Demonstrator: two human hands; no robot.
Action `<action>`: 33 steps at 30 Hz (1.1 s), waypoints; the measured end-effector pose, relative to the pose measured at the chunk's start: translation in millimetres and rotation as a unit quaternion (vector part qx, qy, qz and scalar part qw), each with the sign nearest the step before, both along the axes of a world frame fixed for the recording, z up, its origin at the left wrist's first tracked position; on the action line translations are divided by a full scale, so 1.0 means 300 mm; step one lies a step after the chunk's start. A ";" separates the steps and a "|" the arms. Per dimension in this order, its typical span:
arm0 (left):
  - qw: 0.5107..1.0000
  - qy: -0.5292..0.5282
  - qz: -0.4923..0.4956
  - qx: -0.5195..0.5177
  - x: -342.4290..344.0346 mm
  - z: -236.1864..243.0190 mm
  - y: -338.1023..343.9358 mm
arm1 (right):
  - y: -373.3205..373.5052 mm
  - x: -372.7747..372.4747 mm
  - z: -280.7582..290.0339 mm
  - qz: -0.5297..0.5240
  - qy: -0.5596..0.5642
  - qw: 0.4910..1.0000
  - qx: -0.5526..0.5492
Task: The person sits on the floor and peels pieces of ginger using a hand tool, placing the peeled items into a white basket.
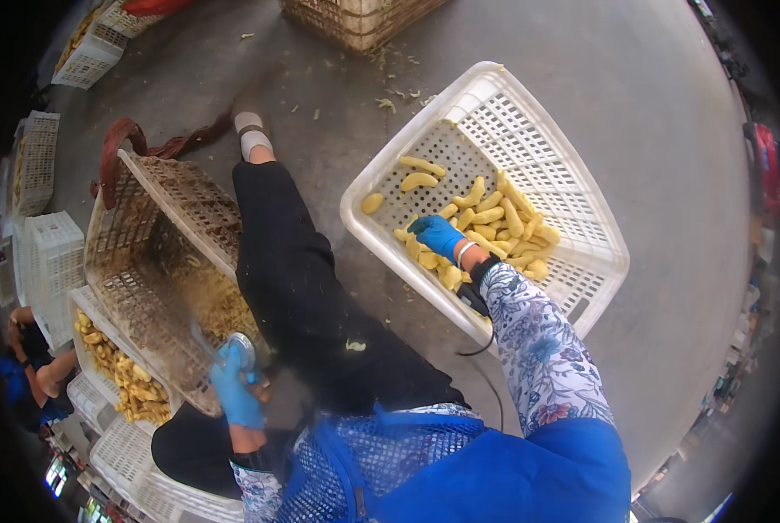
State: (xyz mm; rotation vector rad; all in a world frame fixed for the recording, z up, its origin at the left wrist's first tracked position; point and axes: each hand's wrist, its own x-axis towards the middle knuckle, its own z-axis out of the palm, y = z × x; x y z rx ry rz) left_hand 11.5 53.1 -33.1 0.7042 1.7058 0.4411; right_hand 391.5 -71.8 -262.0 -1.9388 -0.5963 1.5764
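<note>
My left hand (237, 388), in a light-blue glove, is closed round a tool with a round silvery metal part (243, 351); a blurred thin piece, perhaps its blade, points up from it. It hovers at the near edge of a dirty, tilted crate (137, 288) with yellowish scraps (216, 296) inside. My right hand (436, 234), in a darker blue glove, reaches into a white perforated basket (573, 183). Its fingers look loosely bent, with nothing visible in them. Below and beside it lie several smooth yellow pieces, like peeled ginger (512, 218).
A crate of brownish, knobbly roots (124, 370) stands at the left, among stacked white crates (46, 270). A red strap (124, 144) hangs on the dirty crate. My outstretched leg (290, 270) lies between the containers. A black cable (497, 392) runs beside my right arm. Another person (46, 375) sits far left.
</note>
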 end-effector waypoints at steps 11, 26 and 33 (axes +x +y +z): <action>0.999 -0.034 0.015 0.039 -0.007 -0.045 0.011 | 0.297 -0.077 -0.028 0.322 -0.342 0.879 0.081; 0.999 0.011 0.018 0.041 -0.025 -0.078 0.008 | 0.229 0.133 -0.103 0.122 -0.519 0.846 -0.007; 1.000 0.012 0.017 -0.004 0.012 -0.042 0.024 | 0.239 0.252 -0.201 0.162 -0.478 0.862 -0.040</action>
